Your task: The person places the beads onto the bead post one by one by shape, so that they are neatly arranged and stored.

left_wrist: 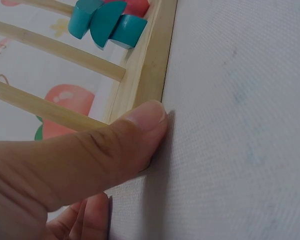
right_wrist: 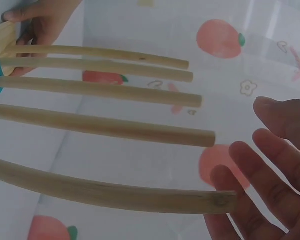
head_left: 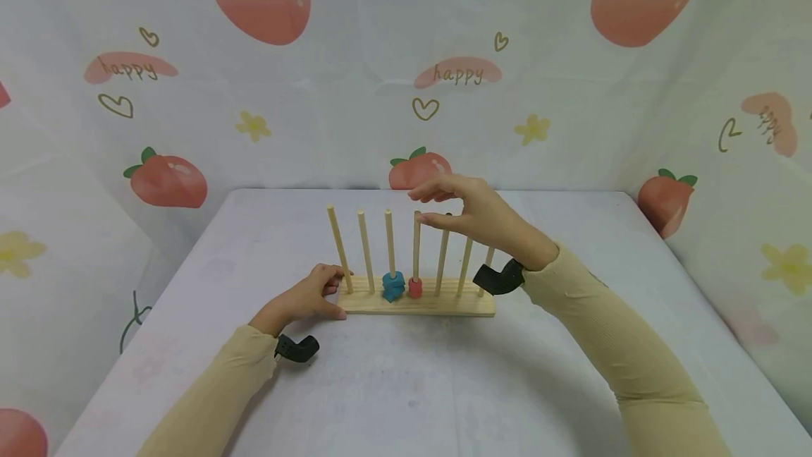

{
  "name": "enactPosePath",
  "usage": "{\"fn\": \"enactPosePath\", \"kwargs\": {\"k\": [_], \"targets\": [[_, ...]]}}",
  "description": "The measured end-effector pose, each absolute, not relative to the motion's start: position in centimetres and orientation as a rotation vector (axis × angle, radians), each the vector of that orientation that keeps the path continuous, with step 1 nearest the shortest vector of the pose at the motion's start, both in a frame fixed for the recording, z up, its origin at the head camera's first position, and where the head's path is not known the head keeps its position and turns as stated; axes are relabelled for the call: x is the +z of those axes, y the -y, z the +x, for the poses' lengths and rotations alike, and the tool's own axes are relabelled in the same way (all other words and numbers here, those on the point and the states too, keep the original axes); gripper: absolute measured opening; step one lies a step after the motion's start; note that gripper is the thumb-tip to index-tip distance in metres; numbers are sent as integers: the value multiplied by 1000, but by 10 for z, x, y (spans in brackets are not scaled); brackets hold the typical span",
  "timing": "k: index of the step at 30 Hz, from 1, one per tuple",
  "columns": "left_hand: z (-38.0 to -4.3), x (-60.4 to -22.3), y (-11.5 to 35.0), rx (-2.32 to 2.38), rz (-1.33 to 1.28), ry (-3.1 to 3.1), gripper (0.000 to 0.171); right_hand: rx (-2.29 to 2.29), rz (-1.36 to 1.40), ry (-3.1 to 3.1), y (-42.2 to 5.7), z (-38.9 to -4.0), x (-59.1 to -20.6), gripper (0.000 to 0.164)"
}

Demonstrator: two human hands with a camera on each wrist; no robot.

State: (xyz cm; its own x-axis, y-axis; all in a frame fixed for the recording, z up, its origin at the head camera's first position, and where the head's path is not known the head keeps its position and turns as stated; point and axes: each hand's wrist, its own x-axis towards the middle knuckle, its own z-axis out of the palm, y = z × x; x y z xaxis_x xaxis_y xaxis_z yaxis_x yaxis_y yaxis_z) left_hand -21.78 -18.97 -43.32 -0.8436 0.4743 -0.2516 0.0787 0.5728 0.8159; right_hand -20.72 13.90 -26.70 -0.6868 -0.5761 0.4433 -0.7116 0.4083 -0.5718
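Note:
A wooden peg board [head_left: 444, 306] with several upright pegs stands on the table. Teal blocks [head_left: 393, 286] are stacked at the foot of the third peg from the left, turned at different angles. One red bead [head_left: 415, 288] sits low on the fourth peg. My left hand [head_left: 311, 295] grips the board's left end, its thumb [left_wrist: 140, 122] at the front corner and its fingers towards the back. Over the pegs hovers my right hand [head_left: 476, 214], thumb and fingers spread apart with nothing held. In the right wrist view its fingers [right_wrist: 265, 187] are near the peg tips.
White cloth covers the table [head_left: 380, 386]. Behind it hangs a white backdrop [head_left: 355, 118] printed with peaches, hearts and flowers. A dark camera mount is strapped to each wrist, the right one [head_left: 500, 278] showing in front of the rightmost pegs.

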Motion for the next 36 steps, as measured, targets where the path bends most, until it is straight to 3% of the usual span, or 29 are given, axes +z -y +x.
{"fn": "enactPosePath", "kwargs": {"k": [18, 36], "targets": [[-217, -432, 189, 1182, 445, -2364, 79, 1271, 1089, 2128, -190, -171, -261, 39], [-218, -433, 190, 1194, 457, -2369, 78, 1443, 711, 2102, -268, -151, -295, 32]]}}
